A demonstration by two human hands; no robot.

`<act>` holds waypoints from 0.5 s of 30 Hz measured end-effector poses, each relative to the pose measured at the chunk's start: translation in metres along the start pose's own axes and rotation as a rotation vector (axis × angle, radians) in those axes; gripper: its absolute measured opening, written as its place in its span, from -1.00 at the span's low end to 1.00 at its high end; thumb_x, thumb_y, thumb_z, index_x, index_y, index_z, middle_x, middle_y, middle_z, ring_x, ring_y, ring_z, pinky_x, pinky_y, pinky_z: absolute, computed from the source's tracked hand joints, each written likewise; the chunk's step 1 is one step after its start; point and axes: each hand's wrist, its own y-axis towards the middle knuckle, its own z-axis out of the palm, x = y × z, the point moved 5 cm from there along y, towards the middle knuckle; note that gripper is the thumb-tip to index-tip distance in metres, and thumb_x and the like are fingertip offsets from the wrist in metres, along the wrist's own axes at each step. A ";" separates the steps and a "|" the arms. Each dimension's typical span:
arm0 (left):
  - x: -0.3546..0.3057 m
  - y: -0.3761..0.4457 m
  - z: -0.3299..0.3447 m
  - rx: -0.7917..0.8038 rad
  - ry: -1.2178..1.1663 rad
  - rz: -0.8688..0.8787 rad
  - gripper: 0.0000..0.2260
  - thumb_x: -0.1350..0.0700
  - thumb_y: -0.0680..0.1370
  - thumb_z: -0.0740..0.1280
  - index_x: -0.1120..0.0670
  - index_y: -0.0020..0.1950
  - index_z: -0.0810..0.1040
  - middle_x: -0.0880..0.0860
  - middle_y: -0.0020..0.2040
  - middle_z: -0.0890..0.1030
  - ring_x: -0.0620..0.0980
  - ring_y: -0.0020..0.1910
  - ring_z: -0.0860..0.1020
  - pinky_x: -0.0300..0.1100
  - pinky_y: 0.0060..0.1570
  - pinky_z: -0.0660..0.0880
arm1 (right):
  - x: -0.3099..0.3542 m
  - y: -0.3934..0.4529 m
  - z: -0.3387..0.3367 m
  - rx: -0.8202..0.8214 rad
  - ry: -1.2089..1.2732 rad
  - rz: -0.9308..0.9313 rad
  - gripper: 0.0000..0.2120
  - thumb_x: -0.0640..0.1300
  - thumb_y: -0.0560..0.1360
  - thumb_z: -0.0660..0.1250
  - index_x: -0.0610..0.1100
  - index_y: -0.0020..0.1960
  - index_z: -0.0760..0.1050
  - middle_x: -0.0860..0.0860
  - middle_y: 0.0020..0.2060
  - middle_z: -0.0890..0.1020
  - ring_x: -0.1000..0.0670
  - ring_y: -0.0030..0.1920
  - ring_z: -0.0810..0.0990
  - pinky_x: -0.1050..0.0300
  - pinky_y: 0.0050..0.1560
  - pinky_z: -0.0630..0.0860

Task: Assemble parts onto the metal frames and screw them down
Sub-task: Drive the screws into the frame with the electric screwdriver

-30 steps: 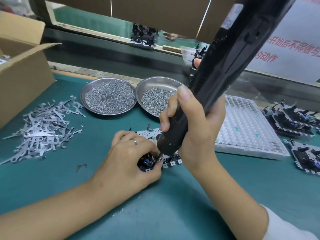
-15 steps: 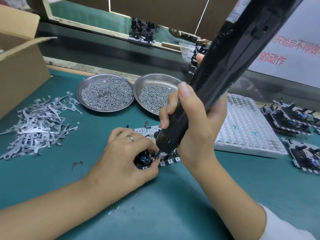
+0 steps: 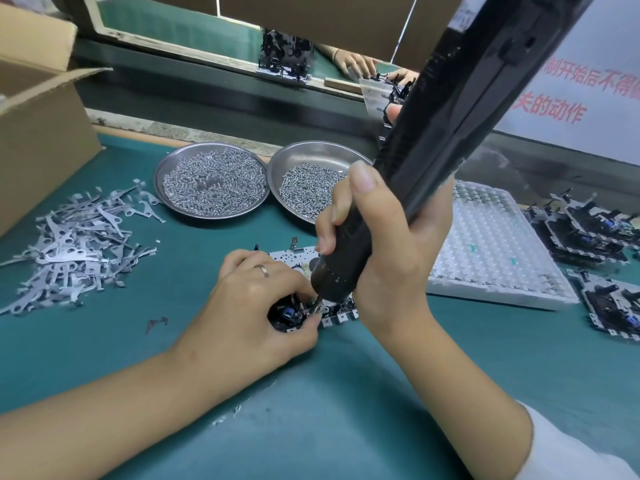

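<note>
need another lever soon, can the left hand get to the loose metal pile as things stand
Probably yes: the lever pile lies uncovered on the mat on the left hand's side, but that hand must first leave the frame.

My left hand [image 3: 249,306] and right hand [image 3: 391,258] cover most of the frame [image 3: 291,255], so I can't tell whether the driver [image 3: 450,140] bit sits on a screw. The driver's top runs off at 1 o'clock. The box [image 3: 38,133] is cut at 9 o'clock, the assemblies [image 3: 588,233] at 3. The red sign [image 3: 568,95] is clipped, unreadable.
</note>
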 end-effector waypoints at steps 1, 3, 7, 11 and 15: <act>0.000 0.000 0.000 0.001 -0.004 -0.001 -0.70 0.08 0.27 0.46 -0.16 -0.23 0.35 -0.34 -0.33 0.36 -0.23 -0.26 0.32 -0.14 0.00 0.30 | 0.000 0.000 0.000 0.001 0.000 0.002 -0.85 -0.21 0.43 0.27 -0.13 -0.10 0.28 -0.02 -0.41 0.44 -0.06 -0.60 0.35 0.21 -0.49 0.32; 0.001 0.000 0.000 0.009 -0.014 -0.011 -0.72 0.07 0.27 0.46 -0.16 -0.24 0.37 -0.33 -0.33 0.38 -0.23 -0.26 0.33 -0.13 0.01 0.31 | -0.001 0.000 0.000 -0.002 0.000 0.009 -0.83 -0.20 0.42 0.27 -0.15 -0.10 0.27 -0.02 -0.42 0.43 -0.06 -0.60 0.35 0.21 -0.49 0.31; 0.002 -0.001 0.001 0.018 -0.016 -0.028 -0.83 0.07 0.26 0.45 -0.09 -0.29 0.47 -0.31 -0.34 0.39 -0.22 -0.26 0.34 -0.12 0.02 0.30 | -0.002 -0.001 -0.001 -0.010 0.004 0.024 -0.79 -0.18 0.41 0.28 -0.18 -0.07 0.25 -0.03 -0.45 0.41 -0.05 -0.60 0.36 0.21 -0.49 0.32; 0.002 0.000 0.002 0.013 -0.013 -0.034 -0.87 0.07 0.25 0.45 -0.03 -0.31 0.52 -0.32 -0.35 0.38 -0.21 -0.26 0.34 -0.12 0.02 0.30 | -0.003 -0.001 -0.001 -0.007 0.000 0.026 -0.76 -0.18 0.41 0.29 -0.22 -0.06 0.25 -0.02 -0.47 0.42 -0.05 -0.60 0.36 0.21 -0.49 0.32; 0.004 -0.002 0.002 0.008 -0.016 -0.054 -0.89 0.06 0.26 0.46 0.01 -0.25 0.62 -0.26 -0.30 0.53 -0.21 -0.21 0.42 -0.11 0.08 0.30 | 0.003 0.005 -0.011 -0.031 -0.005 -0.013 -0.77 -0.17 0.42 0.28 -0.26 -0.05 0.27 -0.01 -0.51 0.43 -0.07 -0.61 0.36 0.20 -0.48 0.34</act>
